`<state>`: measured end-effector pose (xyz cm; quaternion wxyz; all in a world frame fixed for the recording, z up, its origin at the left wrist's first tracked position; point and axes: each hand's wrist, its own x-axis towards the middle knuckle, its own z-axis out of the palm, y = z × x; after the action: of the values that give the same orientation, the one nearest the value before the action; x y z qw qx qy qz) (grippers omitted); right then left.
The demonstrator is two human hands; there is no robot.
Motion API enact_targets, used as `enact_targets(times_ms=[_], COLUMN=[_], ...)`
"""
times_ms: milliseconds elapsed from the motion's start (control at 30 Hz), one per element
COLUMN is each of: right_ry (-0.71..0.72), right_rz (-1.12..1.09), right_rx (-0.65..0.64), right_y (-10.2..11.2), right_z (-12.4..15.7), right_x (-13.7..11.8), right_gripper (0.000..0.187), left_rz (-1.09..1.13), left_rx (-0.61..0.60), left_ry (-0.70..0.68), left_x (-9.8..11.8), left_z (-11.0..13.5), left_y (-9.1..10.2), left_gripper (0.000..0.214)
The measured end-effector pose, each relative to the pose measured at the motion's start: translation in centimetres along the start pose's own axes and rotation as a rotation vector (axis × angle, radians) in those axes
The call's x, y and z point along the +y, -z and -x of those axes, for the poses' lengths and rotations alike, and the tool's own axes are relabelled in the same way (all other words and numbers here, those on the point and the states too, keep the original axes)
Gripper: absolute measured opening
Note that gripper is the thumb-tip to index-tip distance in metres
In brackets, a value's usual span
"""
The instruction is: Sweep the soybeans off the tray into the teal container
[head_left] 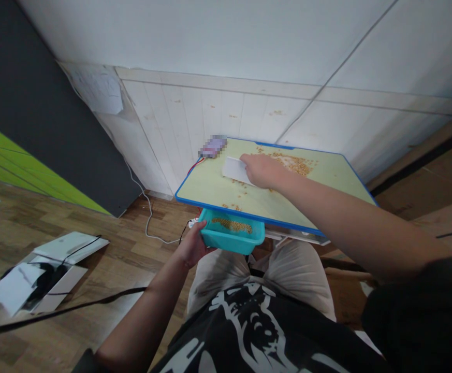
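My right hand (pixel 262 170) rests on a small green table (pixel 338 176) with a blue rim, fingers closed on a white card (pixel 234 169) that lies flat on the top. A heap of yellow grains (pixel 295 163) lies just right of that hand, and a few stray grains dot the near part of the table. My left hand (pixel 192 244) grips the left side of a teal tray (pixel 231 240), held just under the table's near edge. A strip of the same yellow grains (pixel 232 225) lies inside the tray.
A small purple device (pixel 212 147) with a red cable sits at the table's far left corner. A white cord (pixel 148 217) runs across the wooden floor. An open white box (pixel 41 269) with dark contents lies on the floor at left. A white panelled wall stands behind the table.
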<state>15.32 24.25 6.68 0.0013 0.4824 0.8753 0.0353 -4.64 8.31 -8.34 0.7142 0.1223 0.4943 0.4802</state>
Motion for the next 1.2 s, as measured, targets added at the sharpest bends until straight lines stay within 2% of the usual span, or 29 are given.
enact_targets(times_ms=[267,567,967,1200], right_ry=[-0.022,0.053,0.156,0.181], right_rz=[-0.010,-0.032,-0.046,-0.065], right_rx=[-0.057,-0.061,-0.064,-0.098], right_y=[-1.0,-0.9,-0.9,-0.3], right_z=[-0.1,1.5,4.0,5.4], right_x=[0.4,-0.7,-1.7,-2.3], right_gripper=[0.038,0.033,0.030,0.029], left_rz=[-0.009,-0.025,-0.025,-0.039], left_rx=[0.020,0.016,-0.022,-0.006], left_ry=[-0.003,0.007,-0.010,-0.016], left_x=[0.2,0.2,0.1,0.1], left_z=[0.1,0.0,-0.4,-0.3], left_y=[-0.3,-0.2,0.2,0.0], left_gripper=[0.056,0.051,0.061,0.056])
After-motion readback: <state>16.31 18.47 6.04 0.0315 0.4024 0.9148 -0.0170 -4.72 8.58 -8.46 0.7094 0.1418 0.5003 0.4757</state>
